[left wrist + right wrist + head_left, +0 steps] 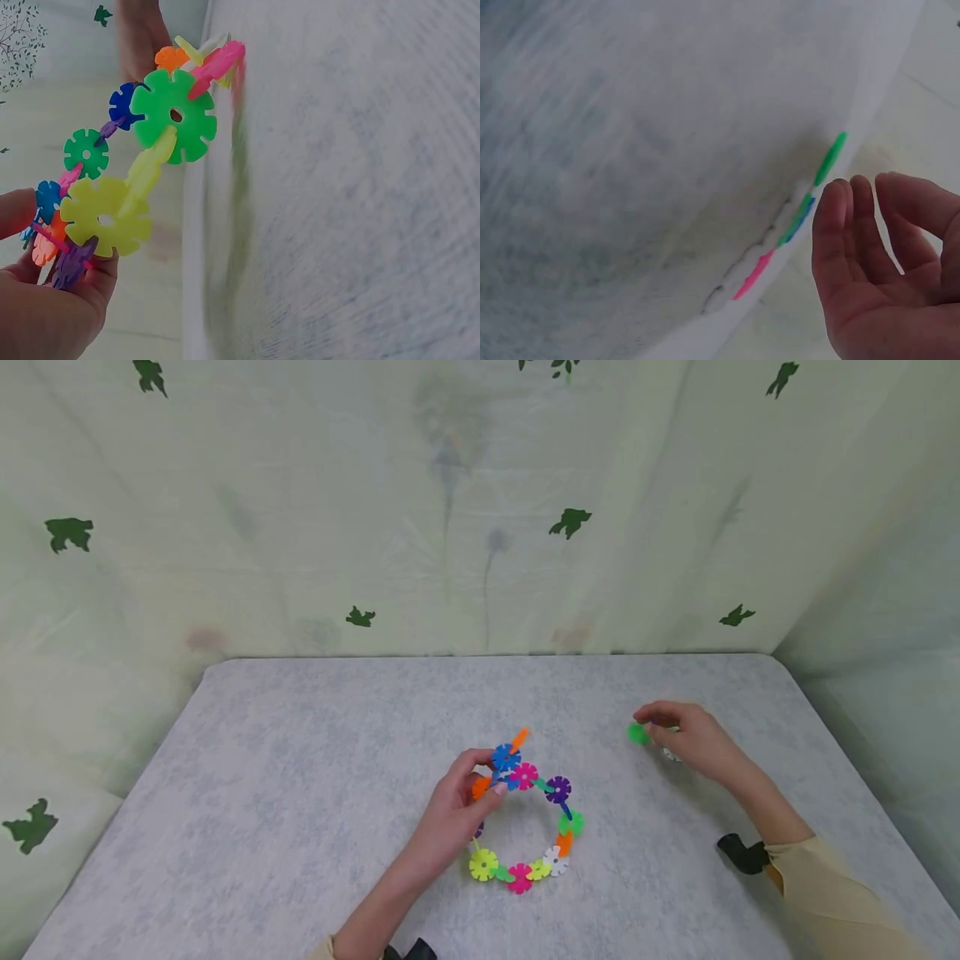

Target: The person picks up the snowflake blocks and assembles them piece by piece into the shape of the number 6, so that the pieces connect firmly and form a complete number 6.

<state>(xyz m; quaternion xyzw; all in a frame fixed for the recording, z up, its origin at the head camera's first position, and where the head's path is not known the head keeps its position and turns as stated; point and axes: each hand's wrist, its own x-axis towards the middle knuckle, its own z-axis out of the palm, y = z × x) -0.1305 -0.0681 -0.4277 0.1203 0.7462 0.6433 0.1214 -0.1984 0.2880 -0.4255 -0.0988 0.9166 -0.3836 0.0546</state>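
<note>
My left hand [447, 807] grips a ring of slotted plastic flower discs [483, 864] by its upper left, thumb in front and fingers behind. Blue, pink, purple, green, orange, white and yellow pieces are slotted edge to edge. At its top a blue disc [506, 757] carries an orange disc [520, 741] that sticks up. In the left wrist view the chain's green disc [154, 105] rises above the table. My right hand [693, 742], fingers bent and nothing between them, hovers beside a few loose discs: green [830, 159], blue [801, 219] and pink [754, 275].
A white disc [671, 756] lies partly under my right hand. The grey mottled table [300, 760] spreads out on both sides of the ring. Behind it hangs a pale curtain [315, 510] with green leaf shapes, and another curtain face closes off the right side.
</note>
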